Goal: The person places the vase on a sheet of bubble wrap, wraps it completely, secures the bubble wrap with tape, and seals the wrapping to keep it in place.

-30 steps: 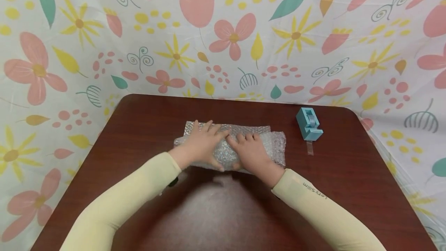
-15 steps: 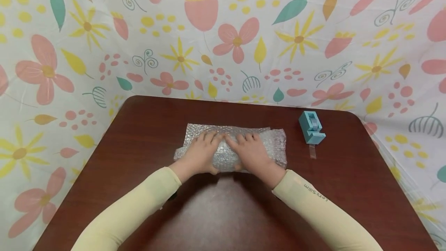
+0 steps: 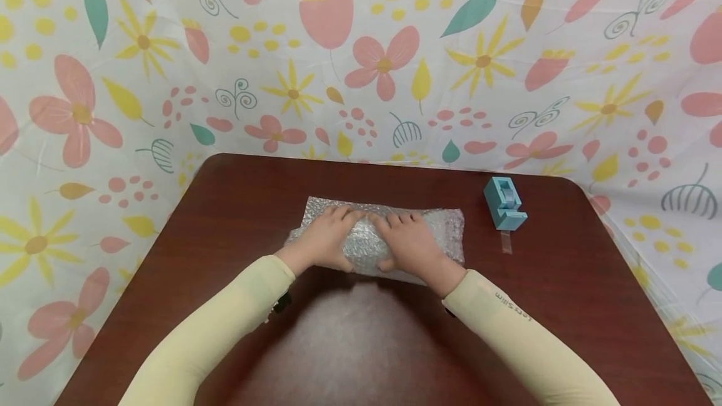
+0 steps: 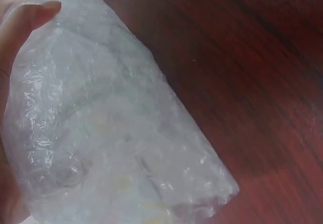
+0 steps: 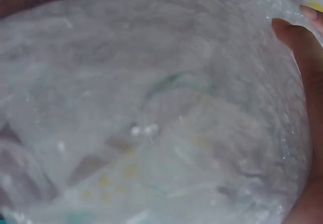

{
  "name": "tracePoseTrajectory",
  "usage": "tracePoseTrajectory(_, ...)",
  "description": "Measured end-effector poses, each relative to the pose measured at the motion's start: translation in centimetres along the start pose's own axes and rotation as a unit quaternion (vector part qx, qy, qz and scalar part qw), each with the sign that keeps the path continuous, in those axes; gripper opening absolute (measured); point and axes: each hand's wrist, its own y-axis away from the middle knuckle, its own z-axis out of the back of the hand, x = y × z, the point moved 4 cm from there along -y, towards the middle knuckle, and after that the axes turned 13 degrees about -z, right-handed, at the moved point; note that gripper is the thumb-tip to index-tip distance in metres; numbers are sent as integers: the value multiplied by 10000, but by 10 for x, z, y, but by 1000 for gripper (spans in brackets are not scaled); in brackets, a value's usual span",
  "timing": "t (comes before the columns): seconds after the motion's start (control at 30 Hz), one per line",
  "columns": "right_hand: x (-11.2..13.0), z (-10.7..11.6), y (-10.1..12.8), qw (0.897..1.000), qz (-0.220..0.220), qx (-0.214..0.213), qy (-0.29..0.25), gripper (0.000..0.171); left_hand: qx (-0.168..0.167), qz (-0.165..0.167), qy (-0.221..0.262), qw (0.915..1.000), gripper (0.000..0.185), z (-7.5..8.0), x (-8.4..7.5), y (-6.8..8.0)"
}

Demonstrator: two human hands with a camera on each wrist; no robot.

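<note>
Tabletop: both hands (image 3: 366,243) grip bubble-wrap bundle (image 3: 445,234).

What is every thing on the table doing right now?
Bubble wrap: rolled around something, lying on the table.
Left hand: gripping the roll.
Right hand: gripping the roll.
Tape dispenser: standing apart, untouched, a strip of tape sticking out.
Table: bearing it all.

One bubble-wrap bundle (image 3: 375,237), one blue tape dispenser (image 3: 504,203), one table (image 3: 564,306), two hands.
</note>
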Motion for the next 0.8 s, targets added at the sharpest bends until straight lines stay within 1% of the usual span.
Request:
tracePoseTrajectory(0.17, -1, 4, -1, 9999, -28, -128, -19, 106, 142, 112, 233, 9996, 114, -1, 8, -1)
tracePoseTrajectory(0.27, -2, 4, 1, 9997, -88, -216, -45, 105, 162, 197, 410, 9988, 114, -1, 13, -1)
tracePoseTrajectory(0.43, -5, 5, 6, 9989, -158, -443, 67, 103, 169, 366, 617, 9973, 114, 2, 20, 0)
tracePoseTrajectory(0.57, -10, 4, 12, 9976, -316, -614, -5, 106, 181, 340, 749, 9964, 112, 3, 23, -1)
tracePoseTrajectory(0.67, -15, 3, 14, 9970, -403, -649, -95, 108, 188, 298, 764, 9965, 110, 3, 23, -1)
tracePoseTrajectory(0.8, -20, 4, 9, 9976, -478, -483, -159, 111, 157, 225, 693, 9972, 111, 3, 21, 0)
